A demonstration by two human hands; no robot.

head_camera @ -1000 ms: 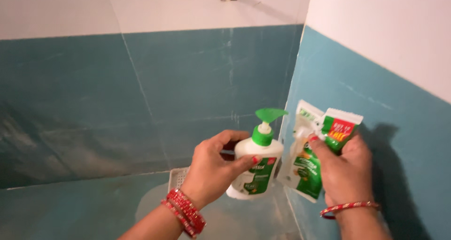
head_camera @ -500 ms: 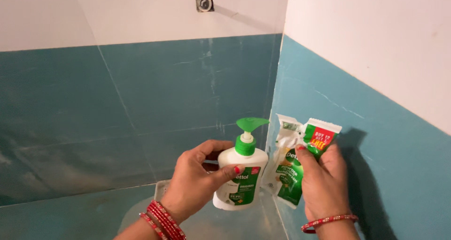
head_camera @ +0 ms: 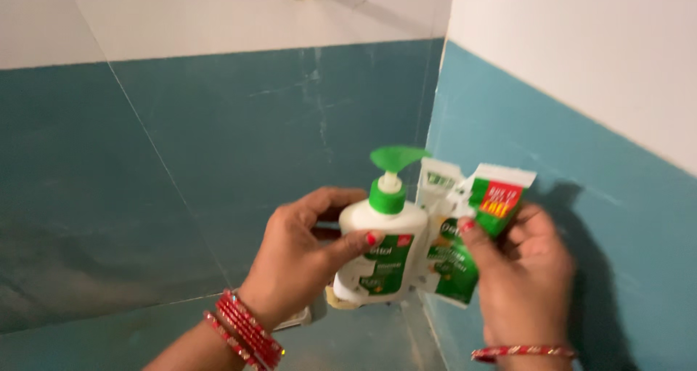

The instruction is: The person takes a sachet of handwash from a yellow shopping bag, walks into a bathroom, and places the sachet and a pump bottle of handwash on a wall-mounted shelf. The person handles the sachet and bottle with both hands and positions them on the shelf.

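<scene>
I see my left hand (head_camera: 301, 258) raised in the wall corner, palm inward, fingers curled round one white pump bottle (head_camera: 381, 251) with thumb pressed on its front label. My right hand (head_camera: 524, 269) sits just beside it, thumb and fingers pinching two refill pouches (head_camera: 465, 233) by their upper parts (they overlap; the bottle touches them). Count: one green pump head (head_camera: 396, 158), red bangles (head_camera: 243, 329) on the left wrist, one bracelet (head_camera: 523, 353) on the right.
</scene>
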